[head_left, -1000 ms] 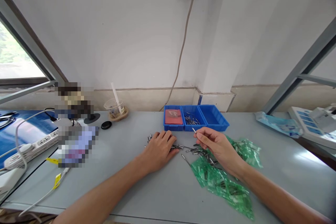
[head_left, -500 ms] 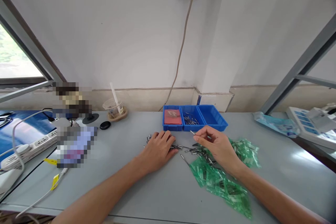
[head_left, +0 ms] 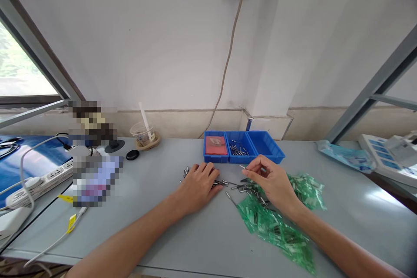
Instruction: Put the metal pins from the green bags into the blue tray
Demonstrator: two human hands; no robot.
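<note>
My left hand [head_left: 199, 187] lies palm down over a small pile of thin metal pins [head_left: 186, 171], its fingers spread on them and hiding most of the pile. Between the thumb and fingertips of my right hand [head_left: 267, 180] is one slim metal pin [head_left: 243, 167], held just in front of the blue bins. Loose metal pins [head_left: 249, 190] lie under and beside that hand. A crinkled green plastic bag [head_left: 276, 226] with dark pins showing through it spreads below my right wrist, and another green bag [head_left: 308, 189] sits to its right.
Three joined blue bins [head_left: 271, 152] stand at the back; the left bears a red packet [head_left: 216, 145], the middle several pins. A cup with a straw [head_left: 142, 134], a black round lid [head_left: 132, 155] and a power strip [head_left: 42, 186] are leftward. A blue packet [head_left: 345, 156] lies right.
The whole view has shifted slightly, moving the scene a little to the right. Both hands keep nearly the same places, with the pin still in my right fingertips.
</note>
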